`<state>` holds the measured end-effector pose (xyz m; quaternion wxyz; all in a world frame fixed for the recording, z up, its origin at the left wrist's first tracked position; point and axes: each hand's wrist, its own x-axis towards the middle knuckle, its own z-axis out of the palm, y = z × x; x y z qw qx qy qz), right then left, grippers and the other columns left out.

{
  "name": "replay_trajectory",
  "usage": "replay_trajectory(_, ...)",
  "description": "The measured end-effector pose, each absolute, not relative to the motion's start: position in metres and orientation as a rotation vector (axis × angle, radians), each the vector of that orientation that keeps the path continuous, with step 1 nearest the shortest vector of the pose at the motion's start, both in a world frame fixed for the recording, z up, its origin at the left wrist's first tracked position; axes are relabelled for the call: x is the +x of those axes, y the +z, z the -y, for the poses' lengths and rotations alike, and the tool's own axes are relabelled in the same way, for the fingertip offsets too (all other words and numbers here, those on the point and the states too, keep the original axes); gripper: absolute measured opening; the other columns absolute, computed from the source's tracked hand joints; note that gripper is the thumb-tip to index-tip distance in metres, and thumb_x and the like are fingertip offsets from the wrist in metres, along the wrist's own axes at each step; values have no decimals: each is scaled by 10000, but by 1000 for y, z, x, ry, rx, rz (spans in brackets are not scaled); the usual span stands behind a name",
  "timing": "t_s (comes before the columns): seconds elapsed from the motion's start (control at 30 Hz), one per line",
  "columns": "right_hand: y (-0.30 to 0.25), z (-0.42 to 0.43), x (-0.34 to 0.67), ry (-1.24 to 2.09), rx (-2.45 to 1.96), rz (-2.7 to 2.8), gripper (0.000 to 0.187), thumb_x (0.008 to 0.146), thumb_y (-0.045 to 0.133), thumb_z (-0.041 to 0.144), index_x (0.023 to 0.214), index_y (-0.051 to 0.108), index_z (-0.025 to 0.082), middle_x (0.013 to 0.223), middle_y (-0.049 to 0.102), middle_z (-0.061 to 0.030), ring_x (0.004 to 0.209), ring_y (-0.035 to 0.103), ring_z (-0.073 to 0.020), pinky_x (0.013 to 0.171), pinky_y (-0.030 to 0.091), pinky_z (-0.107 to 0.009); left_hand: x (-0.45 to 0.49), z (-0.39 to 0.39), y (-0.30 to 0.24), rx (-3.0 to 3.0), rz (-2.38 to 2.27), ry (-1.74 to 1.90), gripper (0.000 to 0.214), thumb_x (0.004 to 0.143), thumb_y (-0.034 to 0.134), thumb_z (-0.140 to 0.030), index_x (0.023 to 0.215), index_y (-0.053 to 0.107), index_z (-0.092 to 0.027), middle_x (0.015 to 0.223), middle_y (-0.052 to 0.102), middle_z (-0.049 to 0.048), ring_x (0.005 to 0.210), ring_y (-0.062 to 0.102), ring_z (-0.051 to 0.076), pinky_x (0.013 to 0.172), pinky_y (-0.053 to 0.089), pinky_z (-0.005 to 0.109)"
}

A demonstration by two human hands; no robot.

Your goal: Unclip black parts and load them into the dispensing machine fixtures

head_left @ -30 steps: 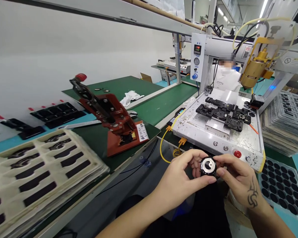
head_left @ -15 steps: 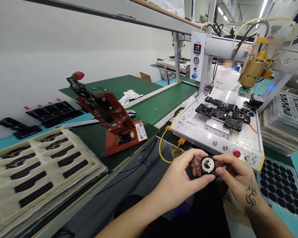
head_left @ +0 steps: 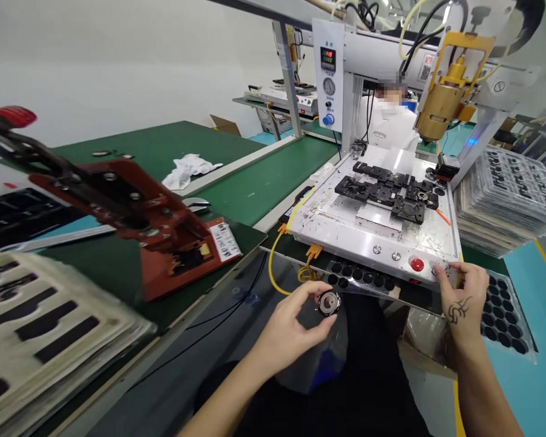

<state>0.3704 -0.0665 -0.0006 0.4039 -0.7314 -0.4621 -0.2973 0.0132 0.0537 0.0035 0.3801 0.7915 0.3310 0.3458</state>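
Observation:
My left hand (head_left: 295, 321) pinches a small round black part with a pale centre (head_left: 329, 302), holding it low in front of the white machine base (head_left: 346, 233). My right hand (head_left: 463, 297) has its fingers stretched out, and a fingertip touches the front right of that base beside the red button (head_left: 417, 264). Black fixtures (head_left: 386, 193) lie on top of the base under a brass dispensing head (head_left: 443, 109).
A red lever press (head_left: 131, 218) stands on the green mat at left, with stacked trays (head_left: 40, 340) in front of it. Black pocketed trays (head_left: 505, 315) lie at the right, tray stacks (head_left: 505, 200) behind. A person in white (head_left: 391, 124) sits beyond the machine.
My right hand let go of the round part and moved right and up to the base's front edge. My left hand keeps the part and dropped left. The view shifted toward the machine.

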Motion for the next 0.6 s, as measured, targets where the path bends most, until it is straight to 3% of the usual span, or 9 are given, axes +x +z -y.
replay_trajectory(0.1, -6, 72, 356, -723, -1769, 1196, 316, 961, 792, 472, 1040, 694, 182, 962, 685, -97, 926, 652, -301, 887, 535, -495, 17, -60, -6, 2002, -792, 773, 341, 865, 705, -266, 1201, 664, -223, 1132, 775, 68, 1048, 743, 241, 984, 577, 386)
replay_trajectory(0.2, -16, 68, 313, -403, -1600, 1441, 71, 1021, 705, 244, 1087, 713, 220, 966, 722, -81, 892, 686, -262, 844, 570, -430, 23, -72, -20, 1994, -701, 680, 352, 876, 682, -231, 1223, 634, -203, 1316, 750, 116, 1266, 694, 260, 1135, 511, 443)
replay_trajectory(0.3, -38, 42, 269, 35, -1450, 1776, 208, 1076, 570, 173, 1211, 717, 230, 1067, 760, -98, 969, 730, -245, 871, 615, -394, 29, -89, -38, 2052, -579, 599, 346, 878, 690, -207, 1217, 619, -202, 1535, 644, 155, 1567, 451, 288, 1310, 304, 535)
replay_trajectory(0.4, -65, 2, 247, 82, -1418, 1846, 272, 1111, 482, 189, 1247, 715, 210, 1107, 763, -113, 1029, 738, -249, 939, 627, -415, 34, -107, -53, 2092, -521, 527, 354, 822, 768, -199, 1153, 648, -221, 1582, 618, 137, 1622, 368, 289, 1366, 147, 540)
replay_trajectory(0.53, -83, -25, 244, -9, -1379, 1811, 292, 1116, 507, 361, 1169, 739, 191, 1018, 719, -150, 934, 705, -325, 834, 632, -533, 39, -118, -55, 2096, -511, 481, 362, 780, 845, -193, 1102, 681, -207, 1566, 633, 159, 1601, 409, 304, 1366, 145, 505)
replay_trajectory(0.6, -84, -24, 248, -26, -1278, 1816, 338, 1103, 521, 447, 1099, 755, 202, 955, 687, -154, 850, 675, -342, 732, 617, -548, 45, -119, -51, 2086, -549, 467, 338, 740, 892, -192, 1024, 710, -222, 1484, 707, 113, 1566, 467, 305, 1353, 186, 493)
